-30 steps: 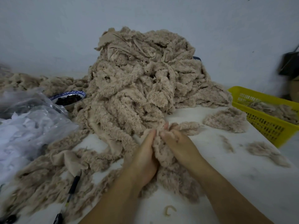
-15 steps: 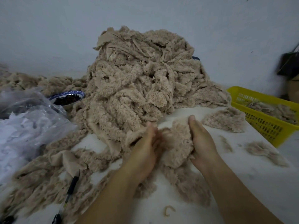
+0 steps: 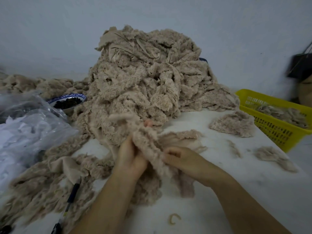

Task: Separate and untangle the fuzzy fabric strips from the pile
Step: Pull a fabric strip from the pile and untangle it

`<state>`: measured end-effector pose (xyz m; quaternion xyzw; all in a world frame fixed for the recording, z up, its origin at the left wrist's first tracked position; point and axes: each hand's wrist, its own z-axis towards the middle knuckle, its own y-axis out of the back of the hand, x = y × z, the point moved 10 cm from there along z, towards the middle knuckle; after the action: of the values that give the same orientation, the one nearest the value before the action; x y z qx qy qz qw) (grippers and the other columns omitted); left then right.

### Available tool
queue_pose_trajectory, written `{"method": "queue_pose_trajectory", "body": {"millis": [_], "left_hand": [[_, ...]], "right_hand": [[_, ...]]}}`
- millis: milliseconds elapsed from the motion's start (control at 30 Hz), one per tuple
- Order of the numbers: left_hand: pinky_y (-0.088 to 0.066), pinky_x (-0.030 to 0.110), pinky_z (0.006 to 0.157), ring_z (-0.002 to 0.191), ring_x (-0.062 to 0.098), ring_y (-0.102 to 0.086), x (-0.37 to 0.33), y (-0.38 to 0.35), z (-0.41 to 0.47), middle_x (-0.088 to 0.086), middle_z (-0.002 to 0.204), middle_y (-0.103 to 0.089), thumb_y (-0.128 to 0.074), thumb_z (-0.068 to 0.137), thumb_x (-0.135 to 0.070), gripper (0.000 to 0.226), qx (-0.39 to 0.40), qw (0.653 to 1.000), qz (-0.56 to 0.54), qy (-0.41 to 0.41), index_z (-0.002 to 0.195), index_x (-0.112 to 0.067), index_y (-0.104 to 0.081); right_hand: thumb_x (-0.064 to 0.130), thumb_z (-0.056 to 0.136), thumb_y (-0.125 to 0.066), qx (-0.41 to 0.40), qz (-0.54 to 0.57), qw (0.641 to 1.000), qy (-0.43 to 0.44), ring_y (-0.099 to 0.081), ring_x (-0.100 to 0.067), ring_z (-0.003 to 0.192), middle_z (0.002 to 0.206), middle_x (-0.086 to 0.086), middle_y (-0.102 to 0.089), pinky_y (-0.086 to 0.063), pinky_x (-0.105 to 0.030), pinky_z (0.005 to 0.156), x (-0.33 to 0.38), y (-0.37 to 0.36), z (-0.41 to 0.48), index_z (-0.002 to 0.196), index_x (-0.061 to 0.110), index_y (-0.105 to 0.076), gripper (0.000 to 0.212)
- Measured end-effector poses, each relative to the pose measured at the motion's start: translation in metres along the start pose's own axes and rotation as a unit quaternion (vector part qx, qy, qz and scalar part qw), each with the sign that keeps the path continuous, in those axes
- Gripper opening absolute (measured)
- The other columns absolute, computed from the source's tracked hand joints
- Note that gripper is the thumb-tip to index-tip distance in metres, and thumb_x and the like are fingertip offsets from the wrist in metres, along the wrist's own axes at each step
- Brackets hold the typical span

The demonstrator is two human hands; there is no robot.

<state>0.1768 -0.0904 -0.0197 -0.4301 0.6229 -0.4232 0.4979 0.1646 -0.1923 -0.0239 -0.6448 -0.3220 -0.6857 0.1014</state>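
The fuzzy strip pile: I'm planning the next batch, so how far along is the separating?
Early on, it seems. Done: a few strips lie in the yellow basket, and a loose piece sits beside it. In hand: the left hand and right hand both grip one strip in front of the pile. Left: that tall tangled pile, by far the bulk.

Bare counter [image 3: 244,166] lies open at near right, from the strip [image 3: 148,142] gripped by the left hand [image 3: 130,156] and right hand [image 3: 184,161] out to the yellow basket [image 3: 273,130] at the right edge; only loose scraps [image 3: 273,156] dot it. The tall pile [image 3: 143,81] blocks the far middle. The left is crowded: a plastic bag [image 3: 30,132], a bowl [image 3: 67,102] beside the pile, a pen [image 3: 73,194] on spread fabric [image 3: 37,188].
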Motion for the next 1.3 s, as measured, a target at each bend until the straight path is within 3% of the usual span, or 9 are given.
{"method": "queue_pose_trajectory", "body": {"millis": [100,200,400,567,633,700,933,1133,1300], "left_hand": [[-0.061,0.031,0.06,0.073,0.021,-0.074,-0.018,0.002,-0.002,0.015,0.093,-0.073,-0.056,0.086,-0.008,0.018,0.008,0.996,-0.087,-0.026,0.097,-0.002,-0.069],[-0.058,0.023,0.056,0.06,0.014,-0.069,-0.029,0.005,0.001,0.009,0.081,-0.071,-0.047,0.096,-0.01,0.02,0.009,0.996,-0.072,-0.046,0.098,-0.003,-0.066],[-0.048,0.019,0.055,0.053,0.008,-0.051,-0.028,0.015,0.008,0.003,0.073,-0.06,-0.041,0.099,-0.006,0.024,-0.02,0.987,0.145,-0.066,0.088,-0.008,-0.062],[-0.049,0.019,0.048,0.056,0.01,-0.066,-0.017,0.006,-0.001,0.002,0.067,-0.071,-0.041,0.095,0.004,0.044,-0.041,0.899,0.425,-0.096,0.075,-0.015,-0.076],[-0.052,0.018,0.056,0.07,0.008,-0.072,-0.001,-0.002,-0.006,-0.002,0.08,-0.077,-0.058,0.099,-0.022,0.017,0.009,0.839,0.541,-0.057,0.097,-0.018,-0.075],[-0.053,0.02,0.061,0.076,0.008,-0.073,0.018,0.001,-0.009,-0.005,0.086,-0.077,-0.07,0.08,-0.048,0.032,0.046,0.792,0.609,0.006,0.099,-0.022,-0.076],[-0.056,0.024,0.048,0.055,0.015,-0.068,0.013,0.008,0.001,0.01,0.068,-0.07,-0.061,0.071,-0.012,0.019,-0.013,0.988,0.153,0.011,0.066,-0.002,-0.077],[-0.061,0.034,0.081,0.094,0.023,-0.074,0.005,0.009,0.005,0.021,0.115,-0.071,-0.049,0.093,-0.001,0.029,0.006,0.998,0.061,-0.026,0.113,0.004,-0.069],[-0.061,0.035,0.083,0.095,0.025,-0.074,-0.002,0.011,0.004,0.022,0.116,-0.07,-0.054,0.083,-0.004,0.036,-0.009,0.997,0.034,-0.065,0.115,0.002,-0.068]], "right_hand": [[0.054,0.089,-0.063,-0.002,0.015,1.0,0.016,-0.039,-0.01,0.066,0.069,0.006,-0.042,-0.031,-0.024,0.064,0.001,0.002,-0.002,0.064,0.032,-0.052,0.035],[0.036,0.094,-0.063,-0.094,0.155,0.983,0.0,-0.061,-0.021,0.074,0.078,-0.004,-0.063,-0.048,-0.034,0.07,-0.003,0.027,-0.001,0.074,0.024,-0.061,0.023],[0.048,0.074,-0.068,-0.173,0.345,0.921,-0.048,-0.069,-0.014,0.06,0.085,-0.008,-0.075,-0.051,-0.021,0.047,-0.018,0.048,-0.007,0.097,0.014,-0.07,0.041],[0.043,0.077,-0.067,-0.16,0.423,0.891,-0.04,-0.063,-0.012,0.049,0.069,-0.008,-0.07,-0.046,-0.02,0.039,-0.016,0.043,-0.003,0.094,0.009,-0.069,0.038],[0.041,0.081,-0.066,-0.155,0.419,0.894,-0.023,-0.067,-0.017,0.055,0.072,-0.012,-0.07,-0.051,-0.024,0.044,-0.013,0.042,-0.002,0.083,0.009,-0.073,0.032],[0.039,0.086,-0.064,-0.173,0.371,0.912,-0.021,-0.073,-0.028,0.078,0.088,-0.02,-0.074,-0.061,-0.035,0.063,-0.015,0.043,0.0,0.089,0.007,-0.074,0.034],[0.058,0.094,-0.046,-0.341,0.159,0.927,0.011,-0.064,-0.008,0.101,0.1,0.014,-0.07,-0.05,-0.03,0.089,-0.012,0.069,-0.013,0.098,0.026,-0.066,0.037],[0.089,0.069,-0.047,-0.172,-0.027,0.983,0.064,-0.063,-0.007,0.071,0.082,0.01,-0.067,-0.051,-0.024,0.06,0.013,0.012,0.002,0.087,0.041,-0.056,0.052],[0.052,0.099,-0.046,-0.123,-0.123,0.981,0.089,-0.054,0.002,0.053,0.059,0.021,-0.059,-0.041,-0.015,0.052,0.012,-0.011,0.008,0.068,0.048,-0.057,0.033]]}}
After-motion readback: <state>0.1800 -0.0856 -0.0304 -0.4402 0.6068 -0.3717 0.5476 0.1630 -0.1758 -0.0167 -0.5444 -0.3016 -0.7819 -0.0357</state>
